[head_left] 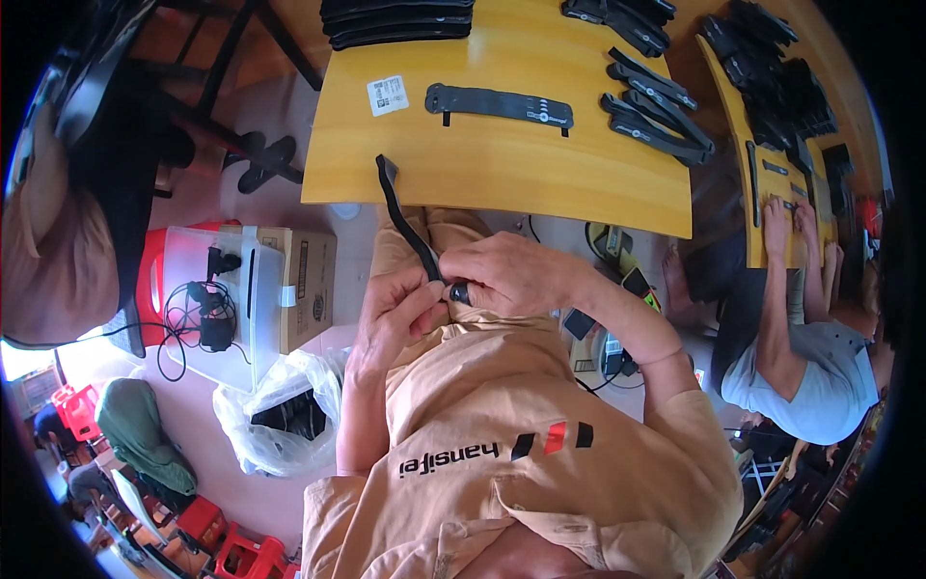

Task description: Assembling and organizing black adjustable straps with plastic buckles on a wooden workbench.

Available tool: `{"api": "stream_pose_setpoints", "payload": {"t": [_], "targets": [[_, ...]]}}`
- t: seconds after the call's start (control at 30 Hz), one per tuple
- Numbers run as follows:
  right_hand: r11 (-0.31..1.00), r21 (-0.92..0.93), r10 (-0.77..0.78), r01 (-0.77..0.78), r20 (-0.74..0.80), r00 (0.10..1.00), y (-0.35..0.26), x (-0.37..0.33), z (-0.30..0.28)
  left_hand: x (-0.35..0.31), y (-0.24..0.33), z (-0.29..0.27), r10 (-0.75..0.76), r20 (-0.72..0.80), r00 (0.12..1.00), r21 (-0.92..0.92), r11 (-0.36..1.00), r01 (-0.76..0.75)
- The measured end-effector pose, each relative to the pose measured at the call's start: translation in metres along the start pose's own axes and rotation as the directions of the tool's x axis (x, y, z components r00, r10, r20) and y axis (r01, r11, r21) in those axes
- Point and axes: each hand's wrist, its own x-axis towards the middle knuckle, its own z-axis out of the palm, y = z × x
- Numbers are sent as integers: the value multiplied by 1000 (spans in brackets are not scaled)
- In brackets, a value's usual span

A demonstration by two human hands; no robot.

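A narrow black strap [410, 230] hangs between my two hands and the table edge. Its far end rests upright near the tabletop's front left corner. My left hand [397, 307] pinches the strap over my lap, thumb against fingers. Beside it, almost touching, my right hand [513, 274] is closed on a dark, rounded end piece that looks like part of the same strap; the fingers hide most of it. In front of both hands, a wide flat black strap [499, 105] with pale printing lies across the yellow table [463, 174].
A white label [388, 96] and a stack of black straps [397, 23] are on the table. More looped straps [656, 111] lie at right. A plastic bag [280, 415], cardboard box [309, 289] and clear bin [217, 309] stand at left. A co-worker [805, 367] works at right.
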Motion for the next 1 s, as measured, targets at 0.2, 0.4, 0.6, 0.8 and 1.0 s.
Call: {"api": "stream_pose_setpoints", "payload": {"t": [0.2,0.4,0.6,0.8,1.0], "targets": [[993,117,-21,21,-2,1000,-9,-3,0,-9,8,3,27,-5,1000,-35,999,-27],[978,198,-61,71,-59,996,-5,-1,5,-8,7,-1,58,54,997,-84,995,-54],[963,258,-45,71,-107,993,-6,-3,9,-9,0,0,70,64,996,-144,988,-60],[847,528,100,-58,-51,994,-12,-9,2,-4,-4,4,82,138,987,-305,952,-37],[519,809,277,-275,144,950,-7,-12,-2,1,-7,16,109,87,990,-420,905,-63]]}}
